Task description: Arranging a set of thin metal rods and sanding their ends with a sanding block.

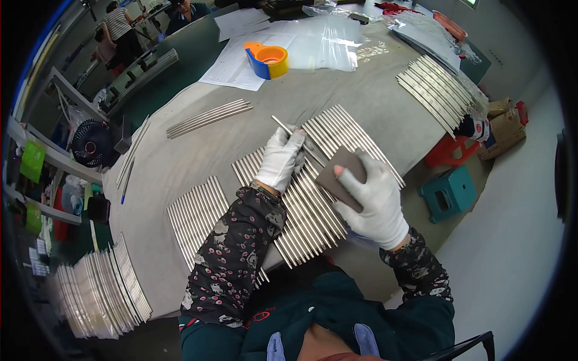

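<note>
A thin metal rod (289, 133) lies lifted at one end above the middle row of rods (307, 198), pinched near its lower end by the fingers of the left hand (280, 159), which are closed on it. Just right of that rod, the right hand (376, 201) grips a brown abrasive pad (340, 174), thumb over its top face, fingers wrapped beneath.

To rub the rod well, the judgement is that the left hand should keep it steady and turn it slowly while the pad wraps and slides along its full length, clear of the row below so finished pieces stay unscuffed.

Further from the rod, another rod row (201, 213) lies left on the grey tabletop (180, 162), and an orange tape dispenser (268, 60) sits beyond.
</note>
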{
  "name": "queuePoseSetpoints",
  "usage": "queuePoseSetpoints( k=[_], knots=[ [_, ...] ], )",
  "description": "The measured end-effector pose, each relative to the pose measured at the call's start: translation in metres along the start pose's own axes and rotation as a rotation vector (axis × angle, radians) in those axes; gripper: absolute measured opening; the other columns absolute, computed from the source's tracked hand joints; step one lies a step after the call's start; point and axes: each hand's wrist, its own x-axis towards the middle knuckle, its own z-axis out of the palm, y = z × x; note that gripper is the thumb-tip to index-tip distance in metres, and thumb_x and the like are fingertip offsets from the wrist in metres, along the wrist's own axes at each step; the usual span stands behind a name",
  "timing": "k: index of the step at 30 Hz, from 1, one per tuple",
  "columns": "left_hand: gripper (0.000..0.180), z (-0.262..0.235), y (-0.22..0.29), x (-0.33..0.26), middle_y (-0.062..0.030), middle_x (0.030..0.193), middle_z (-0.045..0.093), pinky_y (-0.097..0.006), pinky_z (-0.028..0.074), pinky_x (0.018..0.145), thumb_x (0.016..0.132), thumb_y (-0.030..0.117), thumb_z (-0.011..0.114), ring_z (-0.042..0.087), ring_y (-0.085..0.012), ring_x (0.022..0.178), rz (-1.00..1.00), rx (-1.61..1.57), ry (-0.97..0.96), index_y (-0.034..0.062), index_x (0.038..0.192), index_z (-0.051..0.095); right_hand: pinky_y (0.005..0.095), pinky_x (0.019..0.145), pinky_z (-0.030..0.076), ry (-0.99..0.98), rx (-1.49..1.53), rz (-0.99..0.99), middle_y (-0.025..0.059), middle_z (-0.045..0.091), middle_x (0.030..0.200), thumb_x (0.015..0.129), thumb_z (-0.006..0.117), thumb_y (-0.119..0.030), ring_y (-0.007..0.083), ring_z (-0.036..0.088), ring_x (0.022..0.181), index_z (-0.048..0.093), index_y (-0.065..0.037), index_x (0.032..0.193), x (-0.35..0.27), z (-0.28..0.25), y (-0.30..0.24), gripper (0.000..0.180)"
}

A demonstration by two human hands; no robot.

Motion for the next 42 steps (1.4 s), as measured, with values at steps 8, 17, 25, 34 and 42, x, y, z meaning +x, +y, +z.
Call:
queuePoseSetpoints(
  k=[8,17,25,34,42],
  knots=[
    [0.015,0.002,0.0,0.001,-0.0081,0.077,0.06,-0.02,0.033,0.039,0.096,0.021,0.055,0.039,-0.0064,0.046,0.004,0.031,0.006,0.0098,0.101,0.047,0.044,0.08,0.048,0.054,-0.163,0.127,0.0252,0.051,0.115,0.066,0.074,-0.022,0.0376,0.056,0.089,0.062,-0.01,0.112,-0.006,-0.006,0.014,0.049],
    [0.016,0.002,0.003,-0.001,-0.0063,0.076,0.059,-0.02,0.035,0.038,0.096,0.02,0.055,0.04,-0.0064,0.045,0.028,0.007,-0.004,0.0062,0.099,0.047,0.041,0.079,0.048,-0.048,-0.027,-0.001,0.023,0.051,0.117,0.063,0.077,-0.024,0.0351,0.055,0.095,0.061,-0.011,0.112,-0.01,-0.006,0.002,0.053],
    [0.018,0.001,0.001,0.002,-0.0075,0.075,0.06,-0.02,0.034,0.038,0.095,0.022,0.058,0.043,-0.0078,0.046,0.035,0.022,0.001,0.0084,0.1,0.048,0.044,0.083,0.046,0.133,-0.228,0.218,0.0227,0.051,0.119,0.065,0.073,-0.019,0.0372,0.052,0.098,0.062,-0.009,0.114,-0.026,-0.011,0.025,0.051],
    [0.022,0.003,0.0,-0.001,-0.0047,0.072,0.057,-0.021,0.036,0.036,0.091,0.024,0.064,0.046,-0.0087,0.046,0.054,0.088,0.075,0.0087,0.098,0.05,0.0439,0.083,0.045,0.039,-0.091,0.113,0.0244,0.048,0.119,0.065,0.075,-0.023,0.0376,0.051,0.099,0.06,-0.013,0.116,-0.02,-0.008,-0.008,0.053],
    [0.025,0.005,-0.001,-0.002,-0.0005,0.067,0.052,-0.021,0.037,0.035,0.088,0.022,0.067,0.045,-0.0066,0.043,0.013,0.092,0.087,0.0077,0.095,0.048,0.0435,0.078,0.047,0.08,-0.158,0.114,0.0242,0.05,0.114,0.067,0.073,-0.023,0.038,0.053,0.092,0.062,-0.01,0.112,-0.013,-0.014,0.009,0.048]
  ],
)
